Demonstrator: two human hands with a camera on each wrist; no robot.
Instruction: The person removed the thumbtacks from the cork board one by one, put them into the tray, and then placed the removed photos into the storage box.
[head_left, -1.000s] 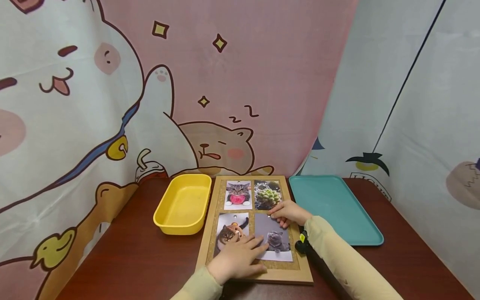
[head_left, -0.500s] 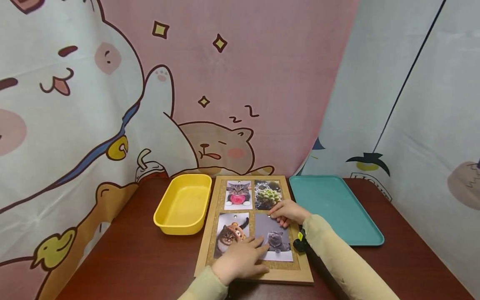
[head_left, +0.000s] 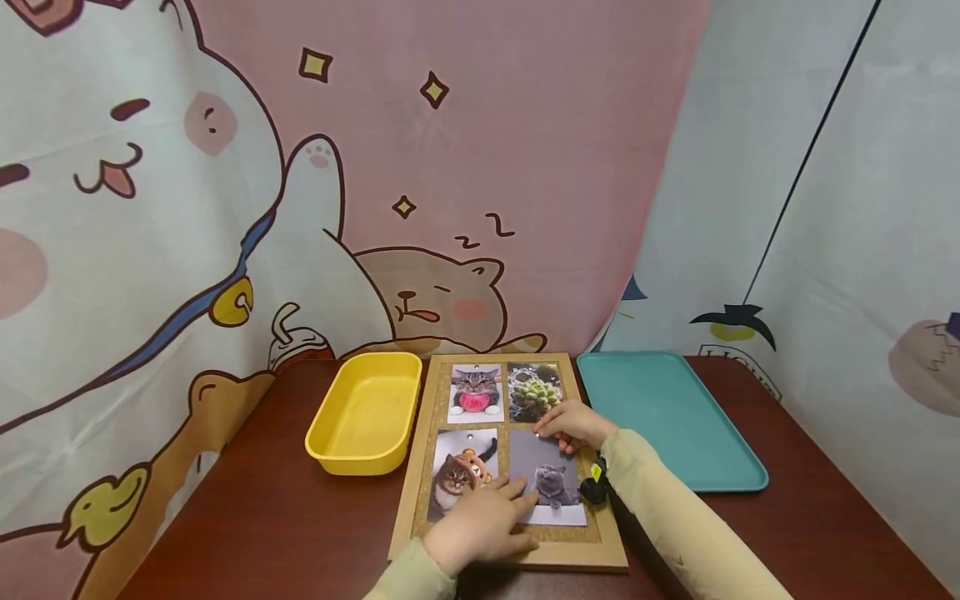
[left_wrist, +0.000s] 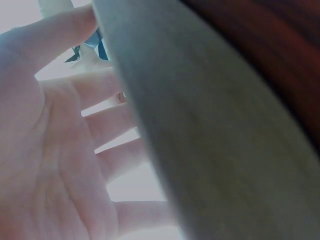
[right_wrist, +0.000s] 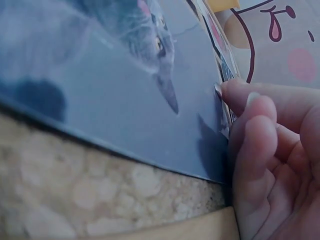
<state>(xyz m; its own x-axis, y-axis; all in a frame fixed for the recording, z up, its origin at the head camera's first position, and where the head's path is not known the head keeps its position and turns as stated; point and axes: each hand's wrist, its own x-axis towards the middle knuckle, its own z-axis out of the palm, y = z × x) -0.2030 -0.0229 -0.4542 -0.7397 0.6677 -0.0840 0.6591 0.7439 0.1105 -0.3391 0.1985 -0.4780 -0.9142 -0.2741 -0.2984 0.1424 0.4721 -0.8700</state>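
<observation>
A wood-framed corkboard (head_left: 517, 554) lies on the table and bears several photos. My left hand (head_left: 483, 521) rests, fingers spread, on its lower part, over the edges of the bearded-bear-hat cat photo (head_left: 446, 450) and the grey cat photo (head_left: 547, 454). In the left wrist view the left palm (left_wrist: 55, 145) shows beside the board's blurred edge (left_wrist: 210, 120). My right hand (head_left: 581, 425) pinches a small pale thumbtack (head_left: 537, 434) at the top of the grey cat photo. In the right wrist view its fingertips meet that photo (right_wrist: 125, 115); the tack is mostly hidden.
Left of the board stands a yellow bin (head_left: 360, 467). A teal tray (head_left: 675, 417) lies to the right. A striped cat photo (head_left: 476, 392) and a succulent photo (head_left: 534, 392) fill the board's upper half. A printed cloth (head_left: 525, 167) hangs behind the table (head_left: 247, 517).
The left hand has shifted slightly to the right over the photos. The right hand stays at the top of the grey cat photo. The head view has tilted a little.
</observation>
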